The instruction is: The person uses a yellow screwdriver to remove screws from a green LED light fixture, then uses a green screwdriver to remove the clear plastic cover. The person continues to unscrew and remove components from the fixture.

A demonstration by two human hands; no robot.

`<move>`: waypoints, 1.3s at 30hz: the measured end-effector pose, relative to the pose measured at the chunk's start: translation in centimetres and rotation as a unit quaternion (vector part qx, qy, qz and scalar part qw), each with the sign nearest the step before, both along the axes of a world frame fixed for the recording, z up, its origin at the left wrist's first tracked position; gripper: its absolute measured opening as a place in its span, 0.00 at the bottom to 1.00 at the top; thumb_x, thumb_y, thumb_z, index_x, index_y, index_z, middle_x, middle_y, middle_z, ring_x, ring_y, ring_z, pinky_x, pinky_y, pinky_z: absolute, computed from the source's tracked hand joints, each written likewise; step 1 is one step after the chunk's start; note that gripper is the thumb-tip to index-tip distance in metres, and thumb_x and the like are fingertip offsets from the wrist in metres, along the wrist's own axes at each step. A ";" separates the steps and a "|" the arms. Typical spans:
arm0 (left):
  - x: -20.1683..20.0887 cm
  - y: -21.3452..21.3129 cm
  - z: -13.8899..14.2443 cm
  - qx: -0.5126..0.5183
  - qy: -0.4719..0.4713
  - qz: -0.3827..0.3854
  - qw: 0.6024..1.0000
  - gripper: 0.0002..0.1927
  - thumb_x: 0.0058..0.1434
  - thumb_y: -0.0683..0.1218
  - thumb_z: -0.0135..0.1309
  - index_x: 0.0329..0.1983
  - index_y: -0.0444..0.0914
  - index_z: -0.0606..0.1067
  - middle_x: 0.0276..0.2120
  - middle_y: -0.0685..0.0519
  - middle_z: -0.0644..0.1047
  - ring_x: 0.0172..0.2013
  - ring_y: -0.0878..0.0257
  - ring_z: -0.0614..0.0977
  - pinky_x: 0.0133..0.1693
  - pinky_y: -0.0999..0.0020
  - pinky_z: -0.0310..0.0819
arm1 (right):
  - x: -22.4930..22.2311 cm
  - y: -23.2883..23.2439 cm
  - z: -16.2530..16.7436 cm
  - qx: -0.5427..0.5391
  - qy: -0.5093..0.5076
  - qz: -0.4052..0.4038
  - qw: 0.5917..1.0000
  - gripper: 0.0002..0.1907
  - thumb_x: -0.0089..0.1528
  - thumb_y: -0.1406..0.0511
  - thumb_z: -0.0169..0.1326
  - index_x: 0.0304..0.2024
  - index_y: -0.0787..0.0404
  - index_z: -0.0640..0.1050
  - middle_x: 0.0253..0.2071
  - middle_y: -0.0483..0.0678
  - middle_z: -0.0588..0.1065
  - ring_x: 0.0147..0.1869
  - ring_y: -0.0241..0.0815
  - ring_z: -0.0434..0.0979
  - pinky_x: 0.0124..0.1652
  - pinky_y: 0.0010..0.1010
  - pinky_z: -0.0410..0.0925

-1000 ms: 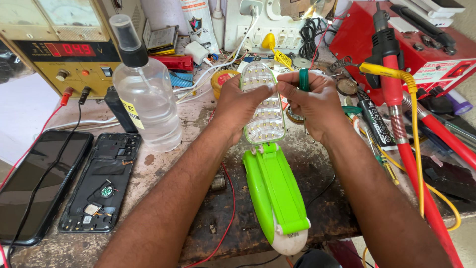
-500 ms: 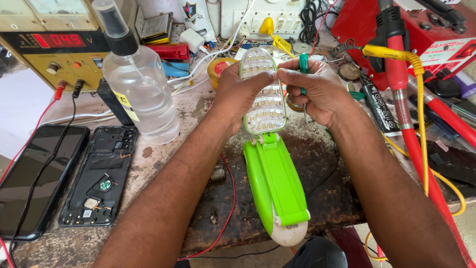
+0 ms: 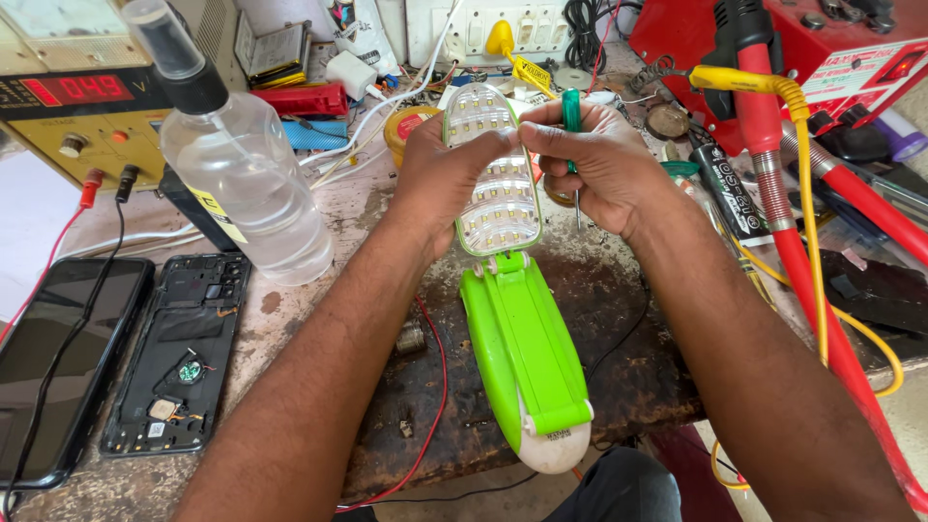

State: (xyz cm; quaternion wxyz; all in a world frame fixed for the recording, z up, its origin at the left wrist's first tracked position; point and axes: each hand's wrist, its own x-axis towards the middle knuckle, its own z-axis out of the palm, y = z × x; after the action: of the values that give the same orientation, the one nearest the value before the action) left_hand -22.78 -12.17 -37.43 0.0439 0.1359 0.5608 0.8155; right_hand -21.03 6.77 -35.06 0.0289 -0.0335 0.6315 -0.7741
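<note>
While raised off desk (image 3: 599,319): lamp (image 3: 495,184) panel unopened, gripped by left hand (image 3: 440,169); right hand (image 3: 599,164) clutching screwdriver (image 3: 572,121).

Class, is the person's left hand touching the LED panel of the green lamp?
Touching. The head view shows the left hand wrapped around the left edge of the LED panel, its thumb lying on the clear cover with no gap.
</note>
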 end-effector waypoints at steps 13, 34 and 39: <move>0.2 0.1 0.1 0.026 -0.012 -0.016 0.999 0.22 0.52 0.41 0.64 0.50 0.31 0.75 0.40 0.44 0.83 0.36 0.59 0.86 0.38 0.62 0.86 | 2.4 0.9 1.9 0.006 0.361 -0.093 0.928 0.14 0.69 0.69 0.56 0.57 0.64 0.74 0.47 0.47 0.79 0.42 0.31 0.75 0.43 0.21 0.72; 0.2 -0.1 -0.3 0.065 -0.008 -0.040 0.997 0.20 0.54 0.39 0.63 0.50 0.30 0.75 0.39 0.44 0.83 0.34 0.60 0.86 0.36 0.62 0.85 | 4.2 0.0 0.5 0.232 0.571 -0.128 0.777 0.22 0.77 0.78 0.58 0.67 0.65 0.63 0.54 0.57 0.78 0.57 0.41 0.81 0.59 0.30 0.77; 0.1 0.0 -0.3 0.059 -0.009 -0.035 0.998 0.20 0.54 0.38 0.63 0.49 0.30 0.76 0.38 0.45 0.83 0.34 0.60 0.86 0.35 0.62 0.85 | 4.3 0.0 0.6 0.239 0.570 -0.128 0.775 0.22 0.77 0.78 0.59 0.67 0.65 0.63 0.54 0.57 0.78 0.57 0.41 0.82 0.59 0.30 0.77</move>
State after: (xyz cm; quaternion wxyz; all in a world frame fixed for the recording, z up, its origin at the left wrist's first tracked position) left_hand -22.65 -12.16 -37.70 0.0694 0.1503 0.5060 0.8465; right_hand -16.74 6.81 -34.45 -0.4293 -0.3796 0.6955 -0.4335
